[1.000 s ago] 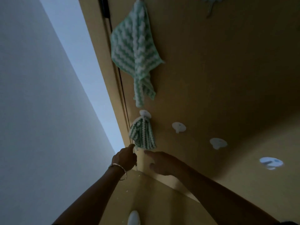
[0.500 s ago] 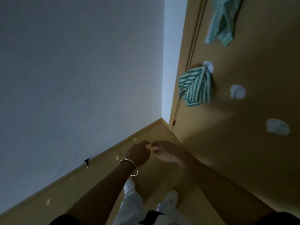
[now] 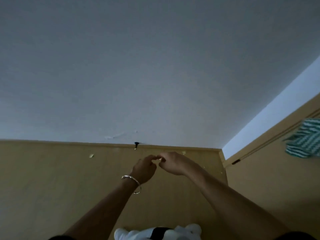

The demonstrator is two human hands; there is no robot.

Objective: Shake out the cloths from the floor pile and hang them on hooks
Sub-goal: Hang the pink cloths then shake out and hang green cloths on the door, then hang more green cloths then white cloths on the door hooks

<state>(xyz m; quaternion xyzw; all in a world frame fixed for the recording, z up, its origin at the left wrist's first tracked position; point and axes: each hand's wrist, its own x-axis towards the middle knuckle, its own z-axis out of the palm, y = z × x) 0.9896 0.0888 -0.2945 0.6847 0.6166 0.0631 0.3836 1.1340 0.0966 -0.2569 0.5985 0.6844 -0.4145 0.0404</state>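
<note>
Hanging cloth [image 3: 304,137] lies well right of left hand [image 3: 144,168] and right hand [image 3: 174,164].

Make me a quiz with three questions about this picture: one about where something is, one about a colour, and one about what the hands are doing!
1. Where is the striped cloth?
A. at the far right, against the tan door
B. on the floor between the feet
C. high up on the grey wall

2. What colours are its stripes?
A. red and yellow
B. green and white
C. black and pink

3. What are the hands doing?
A. stretching a cloth between them
B. pressing flat on the wall
C. meeting at the fingertips, with no cloth in them

Answers:
1 A: the cloth shows against the door at the picture's right edge.
2 B: its stripes are green and white.
3 C: the left hand and the right hand touch fingertips in mid-picture, and no cloth is in them.
</note>
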